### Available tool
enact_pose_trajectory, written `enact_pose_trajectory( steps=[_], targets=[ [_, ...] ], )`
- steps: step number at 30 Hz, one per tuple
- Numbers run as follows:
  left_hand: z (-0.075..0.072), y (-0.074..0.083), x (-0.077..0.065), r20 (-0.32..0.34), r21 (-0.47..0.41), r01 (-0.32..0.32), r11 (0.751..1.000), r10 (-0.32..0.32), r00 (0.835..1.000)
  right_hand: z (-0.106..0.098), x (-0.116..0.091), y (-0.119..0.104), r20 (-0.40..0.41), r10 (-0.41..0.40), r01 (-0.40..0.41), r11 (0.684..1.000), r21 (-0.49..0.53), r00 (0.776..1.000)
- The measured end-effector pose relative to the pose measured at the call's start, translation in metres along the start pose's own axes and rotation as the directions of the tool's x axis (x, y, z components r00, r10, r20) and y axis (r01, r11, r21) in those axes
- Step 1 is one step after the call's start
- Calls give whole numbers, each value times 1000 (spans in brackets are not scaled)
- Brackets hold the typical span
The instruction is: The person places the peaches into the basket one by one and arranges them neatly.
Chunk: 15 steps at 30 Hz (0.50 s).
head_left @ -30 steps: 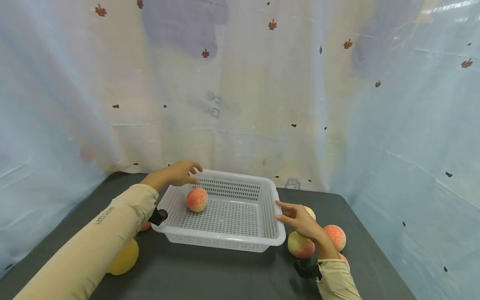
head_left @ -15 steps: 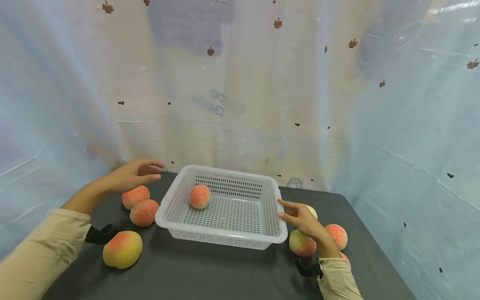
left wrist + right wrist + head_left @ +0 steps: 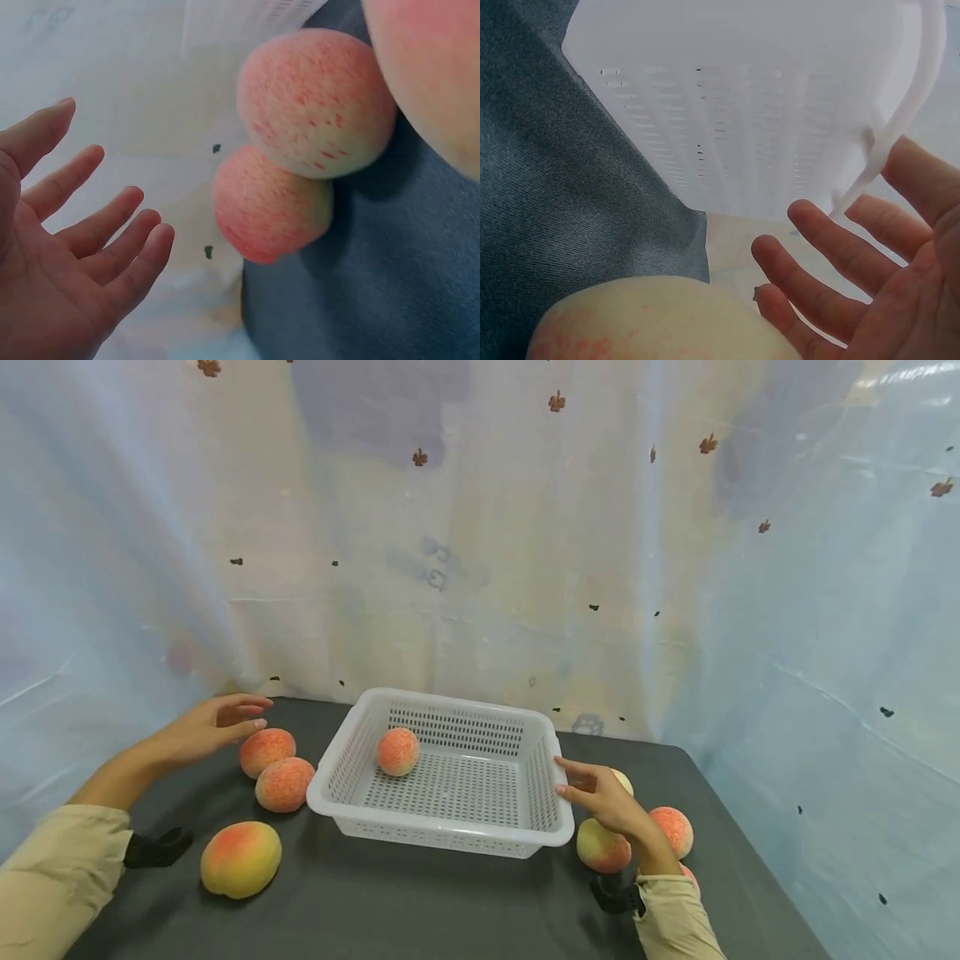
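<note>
My left hand (image 3: 213,727), fingers loosely spread, hovers just left of two speckled red peaches, a farther one (image 3: 267,752) and a nearer one (image 3: 285,784). In the left wrist view its palm (image 3: 67,277) shows with nothing in it. A yellow-red peach (image 3: 241,859) lies closer to me. At the right end of a white perforated basket (image 3: 442,837), the thumb and forefinger of my right hand (image 3: 603,797) touch the rim, the other fingers held loosely outward. One pink peach (image 3: 398,752) sits inside the basket, toward its left.
Beside and under my right forearm lie several more peaches, among them a yellow-red one (image 3: 603,847) and a pink one (image 3: 671,832). The dark table (image 3: 420,910) ends at a pale curtain (image 3: 487,568) behind and to the sides.
My left hand has withdrawn from over the basket's left end, moving left to beside the two red peaches, which are now uncovered. The right hand stays at the rim.
</note>
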<state>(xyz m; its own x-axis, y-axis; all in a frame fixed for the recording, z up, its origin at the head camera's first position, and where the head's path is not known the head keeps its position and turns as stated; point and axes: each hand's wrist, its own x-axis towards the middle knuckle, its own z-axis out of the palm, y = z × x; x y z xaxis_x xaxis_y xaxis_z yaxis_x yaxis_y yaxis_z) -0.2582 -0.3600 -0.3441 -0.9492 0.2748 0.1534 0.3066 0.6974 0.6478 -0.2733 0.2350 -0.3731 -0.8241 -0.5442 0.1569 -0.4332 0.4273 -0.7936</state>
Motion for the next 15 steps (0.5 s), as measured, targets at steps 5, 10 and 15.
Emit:
enact_pose_trajectory(
  steps=[5,10,15],
  targets=[
    [0,-13,-5,3,15,3,1000,-3,1000,-1,1,0,8,-8,7,999,34,1000],
    [5,-23,-6,-2,2,-4,1000,4,1000,-1,3,1,16,-15,15,999,32,1000],
    [9,-31,-1,9,-13,35,999,-35,999,-1,3,-1,10,0,0,1000,17,1000]
  ],
)
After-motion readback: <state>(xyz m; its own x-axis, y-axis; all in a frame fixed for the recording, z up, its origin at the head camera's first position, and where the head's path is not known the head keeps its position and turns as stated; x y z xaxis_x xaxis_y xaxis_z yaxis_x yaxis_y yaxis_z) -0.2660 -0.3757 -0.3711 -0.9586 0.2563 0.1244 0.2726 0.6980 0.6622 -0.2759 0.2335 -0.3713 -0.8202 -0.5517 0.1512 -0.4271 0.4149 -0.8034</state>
